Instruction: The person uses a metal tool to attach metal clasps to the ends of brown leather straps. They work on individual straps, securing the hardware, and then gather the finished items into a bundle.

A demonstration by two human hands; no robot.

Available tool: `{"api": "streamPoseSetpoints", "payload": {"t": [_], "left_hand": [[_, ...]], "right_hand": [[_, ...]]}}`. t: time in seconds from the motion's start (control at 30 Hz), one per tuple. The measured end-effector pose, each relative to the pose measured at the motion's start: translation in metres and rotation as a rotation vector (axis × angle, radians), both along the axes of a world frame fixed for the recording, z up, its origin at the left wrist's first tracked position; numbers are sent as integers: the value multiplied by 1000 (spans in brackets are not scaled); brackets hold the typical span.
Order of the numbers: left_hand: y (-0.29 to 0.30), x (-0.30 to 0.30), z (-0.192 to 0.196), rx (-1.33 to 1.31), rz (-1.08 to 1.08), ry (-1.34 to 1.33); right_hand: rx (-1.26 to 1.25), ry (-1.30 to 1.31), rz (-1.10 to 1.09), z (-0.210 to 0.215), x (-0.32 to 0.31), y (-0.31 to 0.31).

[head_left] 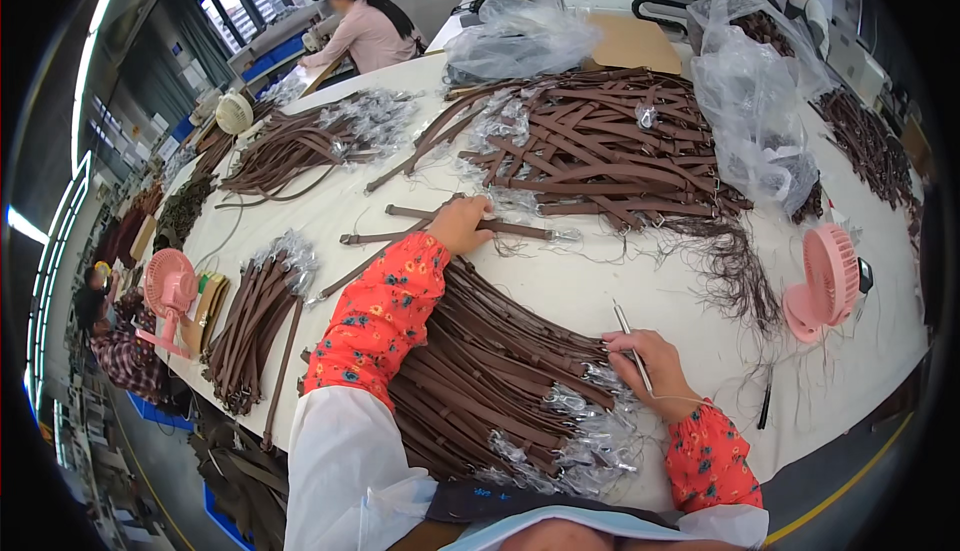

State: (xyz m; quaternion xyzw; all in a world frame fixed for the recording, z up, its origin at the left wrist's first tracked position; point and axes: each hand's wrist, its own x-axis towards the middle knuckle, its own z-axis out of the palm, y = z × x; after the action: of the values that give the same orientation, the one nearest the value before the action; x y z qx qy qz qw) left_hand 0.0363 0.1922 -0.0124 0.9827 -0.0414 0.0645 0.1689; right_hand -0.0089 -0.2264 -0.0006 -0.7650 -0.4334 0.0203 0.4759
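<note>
A thick bundle of brown leather straps [480, 376] lies on the table in front of me, its metal ends wrapped in clear plastic [590, 451]. Beyond the bundle's far end, my left hand [462, 224] is closed on a brown strap [522, 230] that lies crosswise; the fingertips are partly hidden. My right hand [655, 371] grips a slim silver pen-like tool [632, 341], tip pointing up and away, beside the bundle's right edge. The exact kind of tool is too small to tell. Red flowered sleeve covers are on both my forearms.
A big heap of straps [600, 151] sits at the back, with loose dark threads [735, 261] trailing from it. Smaller strap piles lie left. One pink fan [825, 281] stands right, another pink fan [170, 296] left. Plastic bags [755, 101] cover the back right. People work farther off.
</note>
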Motion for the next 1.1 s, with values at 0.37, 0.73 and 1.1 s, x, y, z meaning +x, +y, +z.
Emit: {"api": "streamPoseSetpoints", "payload": {"t": [0.37,0.73,1.1], "left_hand": [[35,-32,92,-268,230,-492],[100,-122,177,460,513,-227],[126,-159,213,327,580,-629]], "right_hand": [[26,18,-15,1,-2,4],[19,94,-43,-2,-4,6],[13,143,-45,-6,-5,3]]}}
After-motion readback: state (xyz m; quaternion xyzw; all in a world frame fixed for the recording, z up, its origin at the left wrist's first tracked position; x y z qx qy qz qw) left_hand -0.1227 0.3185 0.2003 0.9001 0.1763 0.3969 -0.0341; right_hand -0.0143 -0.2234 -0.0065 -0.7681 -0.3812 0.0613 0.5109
